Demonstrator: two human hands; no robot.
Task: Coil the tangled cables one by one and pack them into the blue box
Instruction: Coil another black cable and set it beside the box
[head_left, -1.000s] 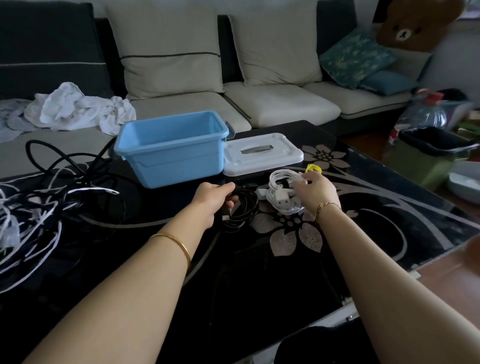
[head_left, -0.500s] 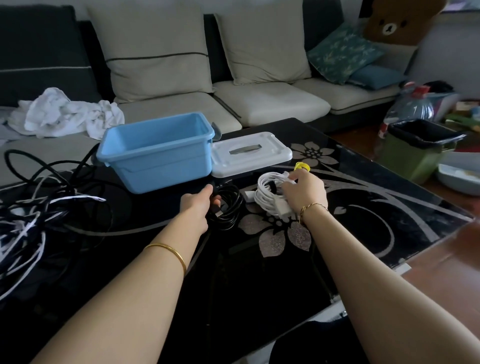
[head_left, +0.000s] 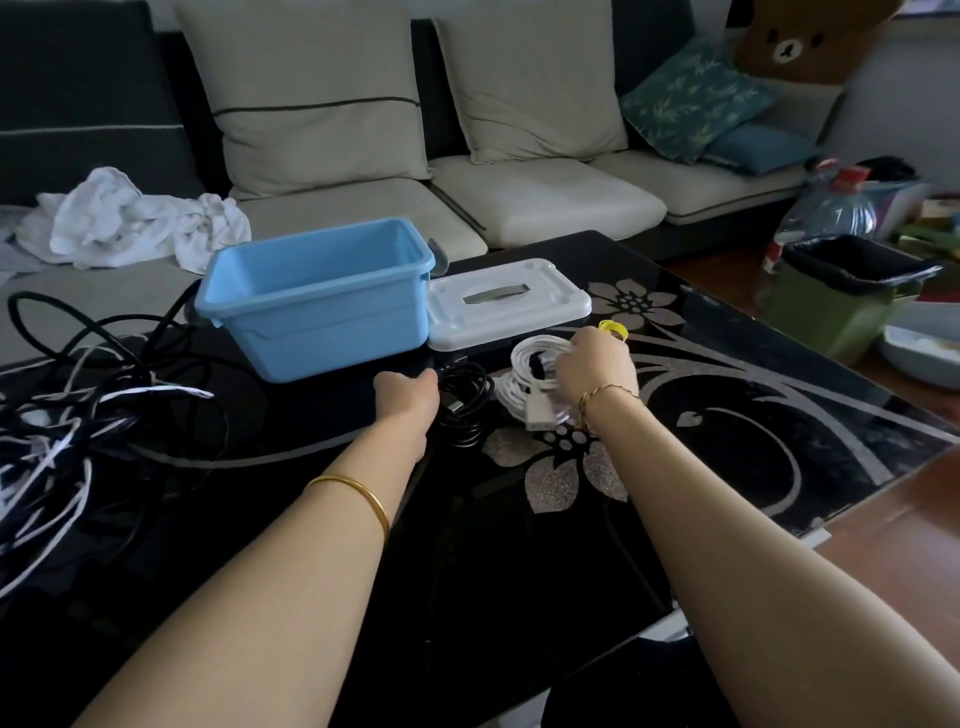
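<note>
— Both hands have edged forward since a second ago. The left hand (head_left: 408, 397) now sits just short of the blue box (head_left: 322, 325), and the right hand (head_left: 597, 366) has settled further over the white coil (head_left: 524, 371).

— What does that tell you?

— That the winding of these two looks finished, and packing is the step in hand, I'd say. I can't see the floor of the box from here, but nothing shows above its walls.

— And the fingers?

— The right fingers (head_left: 567, 358) are curled round the white strands and grip the bundle. A pale plug end pokes out on the near side of them. The left fingers are tucked under the hand, out of sight. The thumb touches the rim of the black coil (head_left: 467, 408), which lies on the desk (head_left: 519, 571) immediately right of them. Whether they actually grip it, I cannot tell.

— Where does it all go?

— The box stands open just beyond the left fingers, and its white lid (head_left: 550, 301) lies flat beyond the right fingers. Well off to the left of the left fingers, the tangled cables (head_left: 78, 431) sprawl across the desk, black and white together, not yet coiled. Most of the job is left, by my reckoning.
</note>
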